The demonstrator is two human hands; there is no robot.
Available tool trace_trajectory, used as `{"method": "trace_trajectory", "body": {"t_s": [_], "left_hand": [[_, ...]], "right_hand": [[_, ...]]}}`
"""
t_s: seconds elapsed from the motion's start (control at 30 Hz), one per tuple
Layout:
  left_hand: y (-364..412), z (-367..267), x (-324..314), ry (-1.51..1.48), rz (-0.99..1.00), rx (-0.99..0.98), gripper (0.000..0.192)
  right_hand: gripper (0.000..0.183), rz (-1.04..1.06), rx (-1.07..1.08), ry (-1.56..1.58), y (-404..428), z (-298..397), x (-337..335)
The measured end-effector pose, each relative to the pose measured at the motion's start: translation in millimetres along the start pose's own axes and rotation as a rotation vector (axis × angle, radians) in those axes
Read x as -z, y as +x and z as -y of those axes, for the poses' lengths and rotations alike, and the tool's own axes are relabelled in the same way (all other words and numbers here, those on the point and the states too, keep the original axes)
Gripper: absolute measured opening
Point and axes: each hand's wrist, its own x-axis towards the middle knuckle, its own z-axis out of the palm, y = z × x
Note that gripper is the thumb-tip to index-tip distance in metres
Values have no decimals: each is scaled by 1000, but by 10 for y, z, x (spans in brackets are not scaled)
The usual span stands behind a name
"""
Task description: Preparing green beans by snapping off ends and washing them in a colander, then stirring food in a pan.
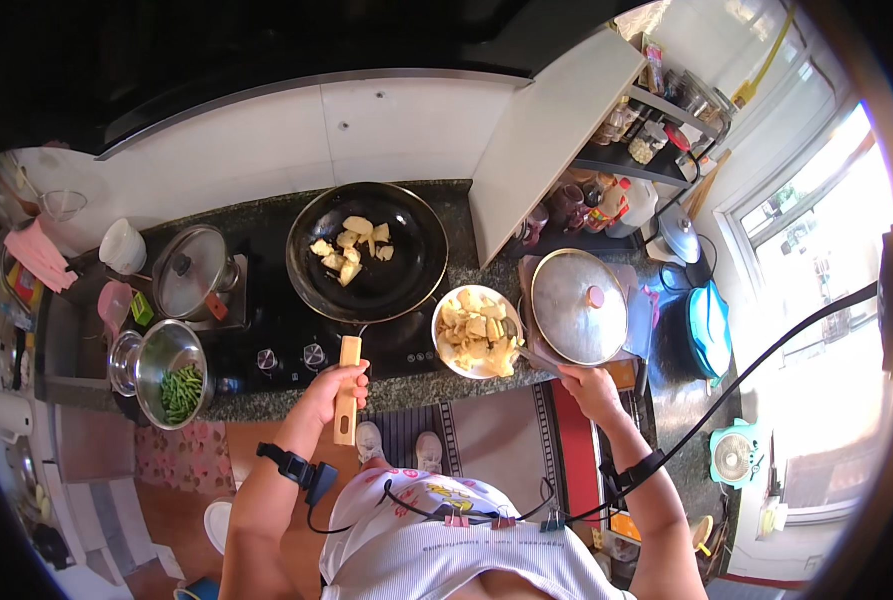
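My left hand grips the wooden handle of a black wok on the cooktop. Several pale yellow chunks of food lie in the wok, left of its middle. My right hand is closed on the handle of a metal utensil, whose head rests among the food pieces in a white bowl. That bowl stands right of the wok, near the counter's front edge. Just beyond my right hand, a round pan lid with a glass top sits over a pan.
At the left, a steel bowl holds cut green beans, beside a lidded pot and stacked white bowls. A white panel rises behind the counter. To the right stand a shelf of jars and a blue container.
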Motion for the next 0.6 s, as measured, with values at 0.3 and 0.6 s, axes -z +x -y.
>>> {"method": "trace_trajectory", "body": {"t_s": [0.3, 0.6], "left_hand": [[-30, -17, -30, 32, 13, -3, 24], [-16, -16, -18, -78, 57, 68, 25]], "right_hand": [[28, -176, 85, -525, -155, 105, 90], [25, -313, 70, -413, -534, 222, -157]]}}
